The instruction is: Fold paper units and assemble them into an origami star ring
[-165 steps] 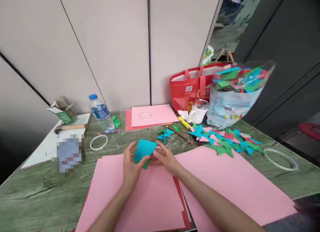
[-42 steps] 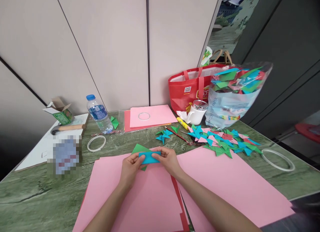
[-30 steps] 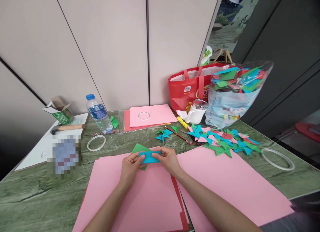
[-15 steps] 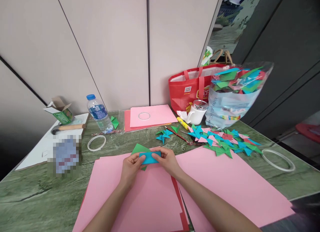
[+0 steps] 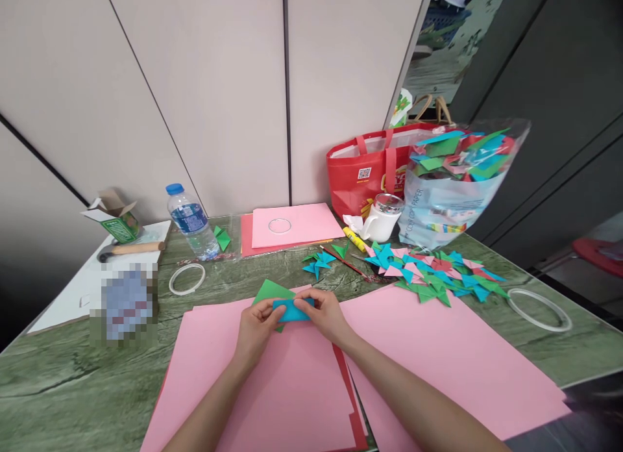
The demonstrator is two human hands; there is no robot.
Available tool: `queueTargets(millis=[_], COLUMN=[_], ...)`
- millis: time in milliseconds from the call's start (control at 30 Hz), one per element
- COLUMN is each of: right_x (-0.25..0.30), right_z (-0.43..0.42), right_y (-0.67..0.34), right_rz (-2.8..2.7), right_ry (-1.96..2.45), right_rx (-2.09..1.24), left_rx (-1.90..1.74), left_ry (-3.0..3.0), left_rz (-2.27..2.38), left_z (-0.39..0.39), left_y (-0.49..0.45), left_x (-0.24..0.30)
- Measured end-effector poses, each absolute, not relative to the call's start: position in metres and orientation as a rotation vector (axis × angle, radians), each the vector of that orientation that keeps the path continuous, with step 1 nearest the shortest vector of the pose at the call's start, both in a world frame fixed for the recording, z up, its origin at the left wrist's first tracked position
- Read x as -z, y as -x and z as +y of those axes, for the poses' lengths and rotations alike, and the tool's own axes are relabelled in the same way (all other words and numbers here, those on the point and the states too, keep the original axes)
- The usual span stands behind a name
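1. Blue paper strip (image 5: 293,310) lies long axis left-to-right, ends pointing toward each hand, over pink sheets (image 5: 272,387).
2. Left hand (image 5: 256,328) pinches its left end.
3. Right hand (image 5: 325,314) pinches its right end.
4. Green paper (image 5: 268,291) sits just behind.

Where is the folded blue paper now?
Head view, centre: the blue paper is pinched between the left hand and right hand, over a green piece.

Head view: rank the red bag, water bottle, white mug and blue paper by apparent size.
1. red bag, though partly hidden.
2. water bottle.
3. white mug.
4. blue paper, partly covered by fingers; nearest the camera, yet it looks smallest.
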State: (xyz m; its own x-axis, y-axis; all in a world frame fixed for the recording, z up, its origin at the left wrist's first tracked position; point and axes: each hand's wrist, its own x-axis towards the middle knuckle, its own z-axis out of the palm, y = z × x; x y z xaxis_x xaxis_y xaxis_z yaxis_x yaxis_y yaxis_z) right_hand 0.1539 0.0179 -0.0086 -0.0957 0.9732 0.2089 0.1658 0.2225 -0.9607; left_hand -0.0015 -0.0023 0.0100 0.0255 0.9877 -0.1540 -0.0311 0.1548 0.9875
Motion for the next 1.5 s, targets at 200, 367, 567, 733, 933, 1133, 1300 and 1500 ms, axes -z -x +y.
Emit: queueTargets(millis=[200, 367, 567, 733, 933, 1133, 1300, 1500], right_x=[0.006, 0.006, 0.005, 0.003, 0.002, 0.002, 0.002, 0.001], right_z=[0.018, 0.019, 0.017, 0.016, 0.015, 0.015, 0.015, 0.016], right_y=[-0.156, -0.157, -0.157, -0.157, -0.158, -0.157, -0.157, -0.158], right_rz=[-1.468, -1.496, -1.527, -1.559, -1.578, -1.551, -1.551, -1.552], right_ry=[1.105, 1.081, 1.082, 1.075, 1.073, 1.088, 1.116, 1.097], right_rx=[-1.021, -1.024, -1.019, -0.999, -0.992, -0.991, -0.995, -1.002], left_rx=[-0.943, -0.927, -0.933, -0.945, -0.944, -0.950, -0.968, -1.131], left_ry=[-1.170, -1.165, -1.229, -1.277, -1.113, -1.017, -1.072, -1.247], left_rz=[1.274, 1.316, 1.313, 1.343, 1.324, 1.278, 1.291, 1.124], left_z=[-0.005, -0.007, -0.007, -0.007, -0.007, -0.008, -0.010, -0.009], left_y=[-0.002, -0.004, -0.003, -0.004, -0.005, -0.007, -0.007, -0.004], left_x=[-0.016, -0.019, -0.018, -0.016, -0.018, -0.021, -0.018, -0.020])
